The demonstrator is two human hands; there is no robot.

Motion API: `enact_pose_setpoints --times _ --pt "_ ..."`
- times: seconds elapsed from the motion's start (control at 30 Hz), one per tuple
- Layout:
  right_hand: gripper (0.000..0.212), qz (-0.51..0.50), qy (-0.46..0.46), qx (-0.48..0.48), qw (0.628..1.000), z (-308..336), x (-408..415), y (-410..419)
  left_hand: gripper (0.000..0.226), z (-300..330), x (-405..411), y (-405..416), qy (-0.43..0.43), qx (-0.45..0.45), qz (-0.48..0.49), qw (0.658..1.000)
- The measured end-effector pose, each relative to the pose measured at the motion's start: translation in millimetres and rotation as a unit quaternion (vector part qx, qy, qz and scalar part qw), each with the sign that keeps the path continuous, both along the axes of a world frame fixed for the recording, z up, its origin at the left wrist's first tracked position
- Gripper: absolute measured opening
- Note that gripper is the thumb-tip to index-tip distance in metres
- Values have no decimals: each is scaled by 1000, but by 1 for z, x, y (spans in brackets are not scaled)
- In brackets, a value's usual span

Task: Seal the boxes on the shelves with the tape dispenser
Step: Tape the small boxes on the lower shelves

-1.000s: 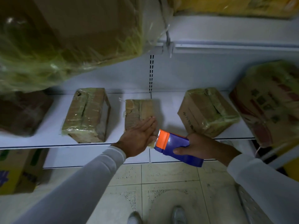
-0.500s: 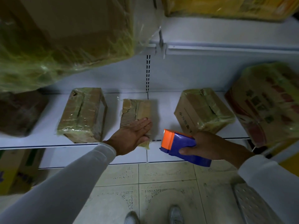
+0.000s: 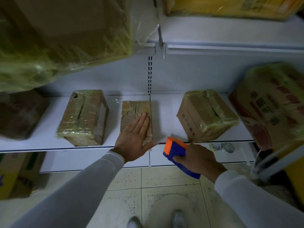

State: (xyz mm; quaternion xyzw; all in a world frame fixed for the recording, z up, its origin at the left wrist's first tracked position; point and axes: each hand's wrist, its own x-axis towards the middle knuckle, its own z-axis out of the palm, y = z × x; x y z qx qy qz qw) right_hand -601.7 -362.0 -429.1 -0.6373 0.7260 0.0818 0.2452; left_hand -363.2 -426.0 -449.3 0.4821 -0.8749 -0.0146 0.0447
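1. right hand point(image 3: 199, 159), fingers gripping tape dispenser point(image 3: 176, 153) below shelf point(image 3: 41, 145) edge: tape may stick to itself.
2. left hand point(image 3: 134, 137), fingers flat on middle box point(image 3: 131, 109): thin box may slide back.
3. neighbouring boxes point(image 3: 83, 117): wrapped, unaffected.

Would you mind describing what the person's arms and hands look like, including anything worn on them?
Both arms are covered by plain, long, light grey-white sleeves reaching the wrists. The left hand and right hand are bare: no gloves, rings, watch or markings are visible.
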Motion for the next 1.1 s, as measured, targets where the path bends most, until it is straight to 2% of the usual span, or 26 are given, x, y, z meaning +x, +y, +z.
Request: enact_pose_setpoints --times 0.07,0.17,0.27,0.37,0.47,0.53,0.6,0.67,0.77,0.83,0.93,0.97,1.03,1.1 --pt "44 -21 -38 -6 999 4 -1 0 97 -3 -8 3 6 10 76 997" --pt "45 -42 -77 -17 996 8 -3 1 90 -5 -21 3 0 -2 100 995" --pt "44 -51 -90 -20 994 9 -9 7 85 -2 -19 -1 13 19 52 998" --pt "49 -52 -90 -33 994 11 -20 16 78 1 9 0 43 30 -48 997" --pt "52 -45 -116 -23 992 17 -30 23 77 7 39 2 29 35 -129 991" --pt "52 -45 -139 -22 989 22 -32 23 77 15 51 -1 10 26 -139 990" --pt "51 -48 -161 -22 986 26 -32 21 78 23 55 -5 -14 18 -104 994" --pt "50 -46 -176 -23 983 29 -31 20 65 31 52 -5 -18 -4 -59 998" --pt "48 -48 -185 -22 981 33 -30 20 30 34 29 3 64 -52 8 997" --pt "49 -44 -183 -22 982 33 -31 21 40 33 3 9 111 -50 63 991" --pt "52 -43 -185 -18 982 31 -34 22 78 21 -33 16 55 38 133 989" --pt "53 -47 -185 -16 982 31 -36 23 83 16 -38 17 30 50 133 989" --pt "54 -49 -179 -11 982 31 -40 25 75 10 -36 17 21 44 99 994" --pt "51 -46 -182 -9 982 30 -44 27 63 9 -23 14 52 50 42 997"
